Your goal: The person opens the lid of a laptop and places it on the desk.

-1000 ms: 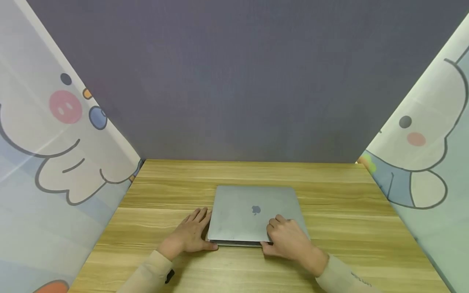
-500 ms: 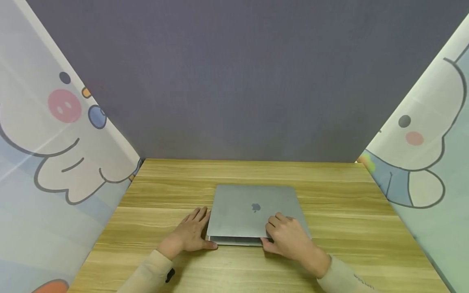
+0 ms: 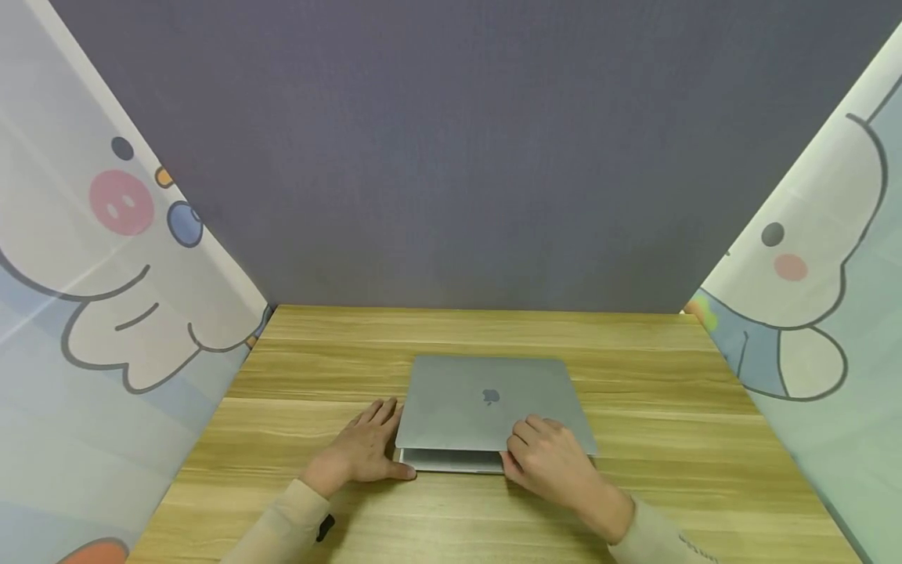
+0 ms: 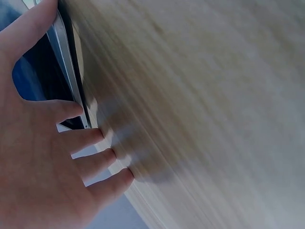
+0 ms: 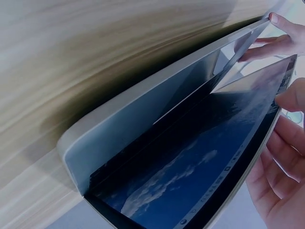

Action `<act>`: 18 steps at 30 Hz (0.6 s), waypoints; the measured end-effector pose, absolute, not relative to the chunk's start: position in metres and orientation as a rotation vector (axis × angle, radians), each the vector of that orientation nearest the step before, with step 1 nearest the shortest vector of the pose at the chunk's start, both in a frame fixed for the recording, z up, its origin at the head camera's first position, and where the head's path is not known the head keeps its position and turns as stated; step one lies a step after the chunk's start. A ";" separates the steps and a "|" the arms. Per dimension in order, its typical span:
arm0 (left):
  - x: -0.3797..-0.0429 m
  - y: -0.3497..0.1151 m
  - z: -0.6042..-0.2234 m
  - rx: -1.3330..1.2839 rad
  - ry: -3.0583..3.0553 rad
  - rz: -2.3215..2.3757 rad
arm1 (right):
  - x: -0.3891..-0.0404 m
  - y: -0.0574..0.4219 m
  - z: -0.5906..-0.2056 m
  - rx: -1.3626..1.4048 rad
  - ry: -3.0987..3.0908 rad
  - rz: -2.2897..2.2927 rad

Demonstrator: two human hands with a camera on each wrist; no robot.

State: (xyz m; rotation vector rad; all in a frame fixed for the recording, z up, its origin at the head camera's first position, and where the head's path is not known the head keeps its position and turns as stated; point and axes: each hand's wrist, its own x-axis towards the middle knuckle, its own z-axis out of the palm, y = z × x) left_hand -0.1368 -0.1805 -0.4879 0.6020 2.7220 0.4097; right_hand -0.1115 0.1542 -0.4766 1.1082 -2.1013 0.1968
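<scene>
A grey laptop (image 3: 486,403) with a dark apple logo lies on the wooden table, its lid raised a little from the base at the front edge. My right hand (image 3: 550,462) pinches the lid's front edge, thumb beneath and curled fingers on top. In the right wrist view the lit screen (image 5: 181,162) shows a blue sky picture above the base (image 5: 119,109). My left hand (image 3: 362,450) rests at the laptop's left front corner with fingers spread; its thumb touches the front corner. Those spread fingers also appear beside the laptop's edge in the left wrist view.
The wooden table (image 3: 338,337) extends around the laptop on all sides. A dark grey panel (image 3: 451,157) rises behind it. Printed cartoon panels stand at the left (image 3: 106,258) and right (image 3: 810,274).
The laptop lid has risen at its front edge, widening the gap above the base, with my right hand moving along with it. My left hand has stayed nearly still.
</scene>
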 end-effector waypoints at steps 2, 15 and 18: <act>-0.137 -0.180 -0.488 0.601 2.729 0.408 | -0.111 0.154 -0.476 1.104 -2.097 0.198; -0.137 -0.180 -0.488 0.609 2.734 0.417 | -0.112 0.153 -0.468 1.061 -2.069 0.223; -0.137 -0.181 -0.489 0.618 2.739 0.419 | -0.113 0.153 -0.467 1.041 -2.058 0.225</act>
